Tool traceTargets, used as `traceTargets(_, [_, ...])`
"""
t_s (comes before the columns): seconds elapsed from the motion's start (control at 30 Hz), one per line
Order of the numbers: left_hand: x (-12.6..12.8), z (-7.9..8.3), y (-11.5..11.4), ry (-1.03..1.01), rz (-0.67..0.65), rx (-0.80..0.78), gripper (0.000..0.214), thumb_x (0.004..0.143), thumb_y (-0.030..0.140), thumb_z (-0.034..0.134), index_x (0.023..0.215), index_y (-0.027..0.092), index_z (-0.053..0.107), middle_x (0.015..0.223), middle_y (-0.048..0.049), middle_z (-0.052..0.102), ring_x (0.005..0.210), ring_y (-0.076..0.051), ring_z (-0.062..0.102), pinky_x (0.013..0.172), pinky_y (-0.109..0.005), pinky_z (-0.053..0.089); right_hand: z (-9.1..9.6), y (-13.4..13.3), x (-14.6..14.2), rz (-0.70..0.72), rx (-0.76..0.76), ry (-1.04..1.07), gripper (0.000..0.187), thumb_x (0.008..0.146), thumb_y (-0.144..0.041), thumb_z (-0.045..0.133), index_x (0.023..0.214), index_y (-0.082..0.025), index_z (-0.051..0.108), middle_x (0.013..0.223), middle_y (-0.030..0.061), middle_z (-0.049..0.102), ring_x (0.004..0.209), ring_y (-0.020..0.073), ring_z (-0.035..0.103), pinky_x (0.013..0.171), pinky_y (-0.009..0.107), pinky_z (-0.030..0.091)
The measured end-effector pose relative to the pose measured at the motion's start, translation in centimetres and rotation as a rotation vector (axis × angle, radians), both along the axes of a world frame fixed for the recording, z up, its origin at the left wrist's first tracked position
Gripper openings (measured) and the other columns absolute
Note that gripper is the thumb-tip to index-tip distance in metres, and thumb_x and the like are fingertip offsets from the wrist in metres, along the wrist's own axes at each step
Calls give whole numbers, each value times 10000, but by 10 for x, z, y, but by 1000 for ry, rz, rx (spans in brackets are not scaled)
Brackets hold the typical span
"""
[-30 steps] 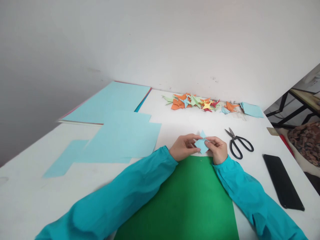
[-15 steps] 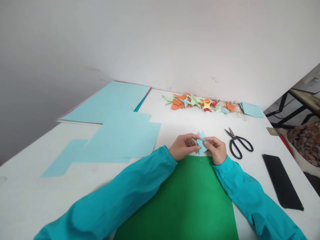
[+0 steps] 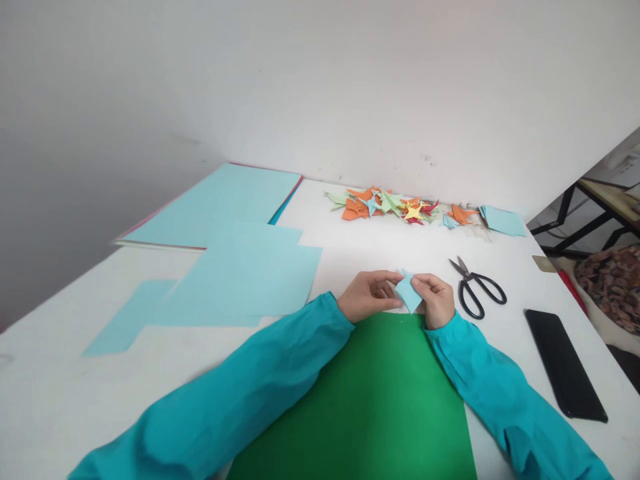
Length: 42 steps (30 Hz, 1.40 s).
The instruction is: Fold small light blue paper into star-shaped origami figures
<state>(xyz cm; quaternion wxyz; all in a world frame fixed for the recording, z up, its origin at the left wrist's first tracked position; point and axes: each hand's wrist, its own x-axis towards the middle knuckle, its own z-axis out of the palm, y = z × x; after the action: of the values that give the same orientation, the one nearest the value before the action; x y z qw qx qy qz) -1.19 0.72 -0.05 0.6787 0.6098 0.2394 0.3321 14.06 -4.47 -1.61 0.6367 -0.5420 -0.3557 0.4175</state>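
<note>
My left hand (image 3: 367, 297) and my right hand (image 3: 436, 299) meet just beyond the far edge of a green sheet (image 3: 370, 400). Between their pinched fingertips is a small folded piece of light blue paper (image 3: 409, 294), held a little above the white table (image 3: 60, 393). Both arms wear teal sleeves. The fingers of both hands are closed on the paper piece, which is partly hidden by my right thumb.
Black scissors (image 3: 475, 288) lie right of my right hand. A black phone (image 3: 565, 363) lies near the right edge. Large light blue sheets (image 3: 240, 267) spread at the left. Several folded paper shapes (image 3: 395, 203) in mixed colours line the wall, with small blue squares (image 3: 503, 220) beside them.
The blue paper piece has been turned and refolded between my fingers; it now shows a flatter slanted face. Hands and arms stay in the same place.
</note>
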Motion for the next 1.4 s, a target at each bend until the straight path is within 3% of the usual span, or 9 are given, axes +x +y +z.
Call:
traceTargets(0.63, [1,-3,1,62,22,56,459,522,233,749,942,91,626,597,-8,571,527,-87,506,488,-206,401,1,0,0,0,-13,-14,196,585,-334,717,672,-165,669,542,-1,647,480,132,560,485,255,439])
traceTargets(0.83, [2,-4,-1,84,44,145,383,581,170,667,955,99,623,735,-49,607,600,-102,522,482,-193,398,2,0,-1,15,-6,-7,207,591,-342,716,679,-163,661,498,-14,618,450,121,539,458,245,437])
traceTargets(1.03, [4,-2,-7,137,131,215,519,607,134,597,1122,123,528,794,-40,579,574,-78,491,452,-168,373,5,-4,-5,50,-78,-43,252,602,-379,705,713,-160,648,483,-24,599,378,97,487,368,217,398])
traceTargets(1.2, [4,-4,-4,79,79,269,329,635,185,616,960,132,615,864,-55,563,631,-90,492,514,-194,402,6,-5,-5,85,-46,-53,238,605,-372,702,686,-153,653,516,-6,620,430,106,518,386,212,414])
traceTargets(1.4, [2,-12,1,-12,31,231,327,677,296,633,964,140,633,840,-62,569,670,-118,523,581,-238,440,8,-6,-6,84,-66,-88,249,625,-401,679,690,-161,660,485,-23,586,390,94,481,363,212,403])
